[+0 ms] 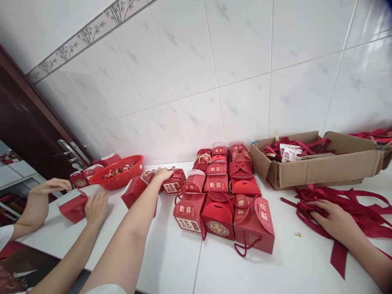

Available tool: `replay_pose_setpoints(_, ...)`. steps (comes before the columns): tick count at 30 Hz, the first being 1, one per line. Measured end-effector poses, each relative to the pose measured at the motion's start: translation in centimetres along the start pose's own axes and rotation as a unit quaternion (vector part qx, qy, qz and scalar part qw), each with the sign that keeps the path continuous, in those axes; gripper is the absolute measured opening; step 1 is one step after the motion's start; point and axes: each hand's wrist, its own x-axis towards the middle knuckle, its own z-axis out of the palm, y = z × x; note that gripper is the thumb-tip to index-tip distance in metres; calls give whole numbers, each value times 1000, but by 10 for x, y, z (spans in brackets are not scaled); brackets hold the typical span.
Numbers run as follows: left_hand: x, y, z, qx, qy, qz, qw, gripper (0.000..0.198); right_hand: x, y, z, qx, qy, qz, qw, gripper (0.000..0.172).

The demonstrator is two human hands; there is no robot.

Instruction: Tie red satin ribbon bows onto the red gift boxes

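My left hand (162, 174) reaches far forward and closes over the top of a small red gift box (174, 182) lying near the red basket. My right hand (332, 216) lies on a heap of dark red ribbons (355, 206) at the right, its fingers curled into the strands. Between my hands stands a block of several finished red gift boxes (223, 192) with cord handles and gold characters, set in rows up to the wall.
An open cardboard carton (318, 167) holding ribbons and tags sits at the back right. A red plastic basket (118, 173) of sweets stands at the left. Another person's hands (96, 206) (52, 185) handle a red box (73, 207) by the table's left edge. A dark door (27, 122) stands behind.
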Motion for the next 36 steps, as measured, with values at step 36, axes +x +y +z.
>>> replay_pose_setpoints(36, -245, 48, -188, -71, 301, 262, 914, 36, -12, -40, -33, 8, -39, -20, 999, 31)
